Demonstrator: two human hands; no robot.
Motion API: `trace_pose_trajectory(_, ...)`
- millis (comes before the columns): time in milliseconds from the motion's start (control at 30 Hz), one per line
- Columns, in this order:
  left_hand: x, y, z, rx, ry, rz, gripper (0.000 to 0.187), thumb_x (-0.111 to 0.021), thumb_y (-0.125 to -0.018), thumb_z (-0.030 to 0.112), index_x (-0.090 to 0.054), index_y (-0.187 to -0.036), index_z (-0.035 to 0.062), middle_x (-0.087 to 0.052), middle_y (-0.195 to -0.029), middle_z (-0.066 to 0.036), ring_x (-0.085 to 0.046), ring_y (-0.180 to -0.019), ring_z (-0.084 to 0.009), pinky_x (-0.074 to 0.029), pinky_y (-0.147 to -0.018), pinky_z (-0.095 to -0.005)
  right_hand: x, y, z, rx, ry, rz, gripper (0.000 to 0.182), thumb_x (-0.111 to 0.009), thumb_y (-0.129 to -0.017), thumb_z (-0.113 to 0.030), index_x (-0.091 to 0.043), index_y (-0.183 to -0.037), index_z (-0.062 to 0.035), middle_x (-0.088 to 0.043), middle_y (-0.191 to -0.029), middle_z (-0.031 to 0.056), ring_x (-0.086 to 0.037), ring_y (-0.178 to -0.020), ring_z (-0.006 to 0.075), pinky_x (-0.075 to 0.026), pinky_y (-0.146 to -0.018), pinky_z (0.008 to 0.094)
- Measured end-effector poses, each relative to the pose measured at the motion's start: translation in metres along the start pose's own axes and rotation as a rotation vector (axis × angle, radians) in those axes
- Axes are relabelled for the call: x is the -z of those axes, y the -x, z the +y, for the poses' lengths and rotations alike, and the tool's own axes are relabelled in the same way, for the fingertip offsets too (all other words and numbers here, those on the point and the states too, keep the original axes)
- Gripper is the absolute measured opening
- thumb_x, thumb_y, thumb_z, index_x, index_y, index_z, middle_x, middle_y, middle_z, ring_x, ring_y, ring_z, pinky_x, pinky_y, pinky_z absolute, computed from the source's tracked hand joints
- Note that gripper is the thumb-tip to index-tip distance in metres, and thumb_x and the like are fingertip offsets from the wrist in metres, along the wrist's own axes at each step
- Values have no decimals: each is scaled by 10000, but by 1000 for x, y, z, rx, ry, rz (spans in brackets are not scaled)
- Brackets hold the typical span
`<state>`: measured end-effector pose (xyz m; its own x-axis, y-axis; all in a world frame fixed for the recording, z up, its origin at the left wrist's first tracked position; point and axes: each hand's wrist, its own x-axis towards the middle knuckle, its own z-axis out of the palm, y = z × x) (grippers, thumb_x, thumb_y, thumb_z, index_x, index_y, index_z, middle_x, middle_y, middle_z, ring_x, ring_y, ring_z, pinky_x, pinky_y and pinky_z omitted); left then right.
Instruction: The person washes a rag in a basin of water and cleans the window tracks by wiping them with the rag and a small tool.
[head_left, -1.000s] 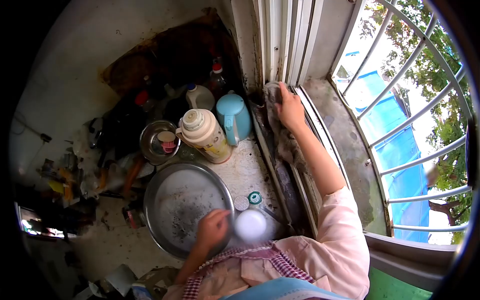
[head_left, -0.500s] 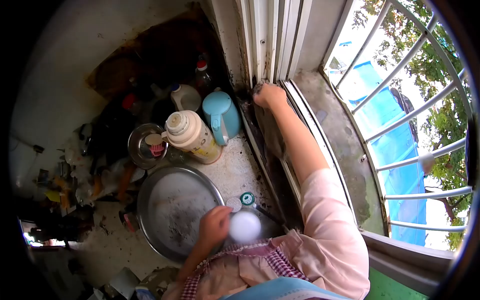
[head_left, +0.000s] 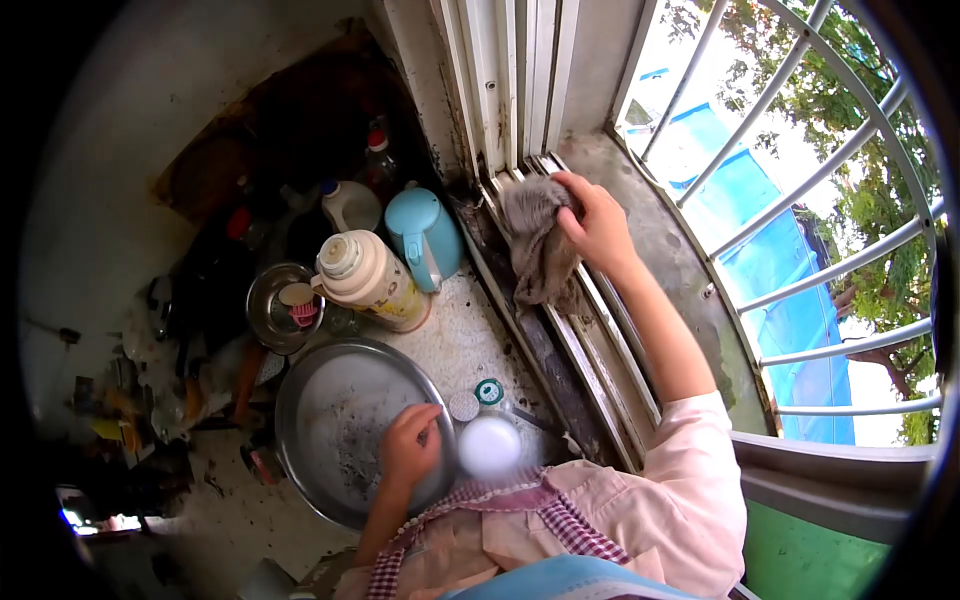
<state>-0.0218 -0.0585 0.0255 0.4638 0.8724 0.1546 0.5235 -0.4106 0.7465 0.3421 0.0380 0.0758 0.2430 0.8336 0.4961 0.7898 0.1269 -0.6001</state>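
My right hand (head_left: 602, 230) is closed on a dirty grey-brown rag (head_left: 545, 250), which hangs in folds over the window track (head_left: 590, 375). The rag's upper part is blurred. Over the right part of a wide metal basin (head_left: 335, 385), my left hand (head_left: 410, 447) is held with its fingers curled in. A small dark patch shows at those fingers, but I cannot make out what it is. Dark grime is spread in the basin. Close to the left hand are a white round object (head_left: 490, 447), a pale disc (head_left: 464, 405) and a green-rimmed lid (head_left: 489, 391).
A cream thermos (head_left: 375, 285), a blue jug (head_left: 425, 235) and a small metal bowl (head_left: 268, 310) stand behind the basin. Bottles and clutter fill the dark corner to the left. White window bars (head_left: 790, 260) curve along the right, beyond a stained ledge (head_left: 665, 265).
My right hand has drawn back from the track's far corner, and the rag now hangs in full view. My left hand has shifted slightly left over the basin. The view has turned a little.
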Motion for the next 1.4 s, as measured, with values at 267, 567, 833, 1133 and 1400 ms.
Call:
trace_pose_trajectory(267, -11, -11, 2, -49, -21, -65, 231, -564, -730, -6, -650, -940, 39, -628, -928, -121, -625, -771, -255, -505, -650, -306, 41, -4, -50, -374, -813, 166, 257, -578, -717, -87, -554, -966, -30, -575, -915, 50, -536, -842, 123, -434, -761, 252)
trace_pose_trajectory(567, -8, -21, 7, 4, 12, -121, 238, -559, -724, -19, -650, -939, 29, -630, -930, -129, -627, -799, -255, -502, -673, -302, 9, -8, 10, -162, 61, -536, 305, -628, -757, -313, -639, -907, -48, -583, -1005, 194, -573, -944, 329, -456, -823, 373)
trace_pose_trajectory(833, -14, -24, 6, -2, 27, -124, 228, -573, -724, -7, -652, -935, 30, -631, -929, -131, -627, -807, -263, -504, -686, -311, -74, -29, 66, -328, 255, -195, 313, -659, -757, -324, -649, -897, -44, -559, -917, 187, -576, -857, 339, -465, -761, 404)
trace_pose_trajectory(1133, -12, -21, -6, 56, 26, -153, 225, -576, -724, -3, -651, -933, 30, -629, -925, -135, -626, -803, -270, -504, -682, -314, -103, -36, 28, 115, 189, 20, 399, -612, -700, -57, -515, -1087, -42, -583, -1055, 115, -508, -974, 315, -429, -836, 385)
trace_pose_trajectory(1400, -21, -24, -12, 33, 34, -123, 236, -579, -714, -9, -649, -935, 27, -628, -910, -139, -624, -780, -283, -503, -675, -323, -140, -64, 57, -136, 144, -259, 338, -520, -697, 58, -521, -1020, -41, -585, -1018, 179, -523, -900, 376, -439, -795, 416)
